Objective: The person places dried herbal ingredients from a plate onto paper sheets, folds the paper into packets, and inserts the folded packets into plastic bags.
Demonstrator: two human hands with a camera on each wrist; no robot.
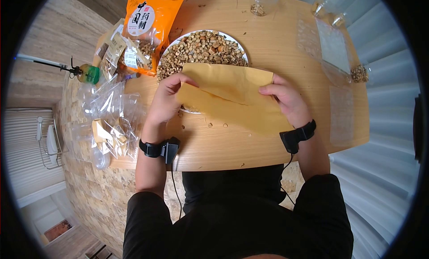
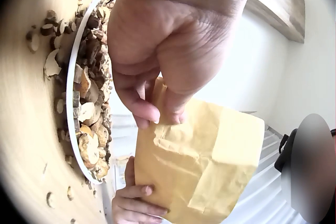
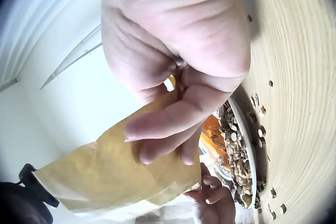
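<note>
Above the bench (image 1: 277, 35), brown paper packet (image 1: 232, 109) spans the gap between separated hands: left hand (image 1: 166, 98) pinches one side, right hand (image 1: 289, 101) the other; partly beneath it, dried slices (image 1: 205, 47) heap on white plate (image 2: 69, 92)

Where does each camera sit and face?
Head: head-worn, facing forward and down at the table; left hand, right hand, arms and torso show.
Left wrist: on that wrist, facing that hand and the yellow paper; both hands and a blurred head show.
Right wrist: on that wrist, facing that hand and the paper; both hands show.
Wrist views share the white plate.
</note>
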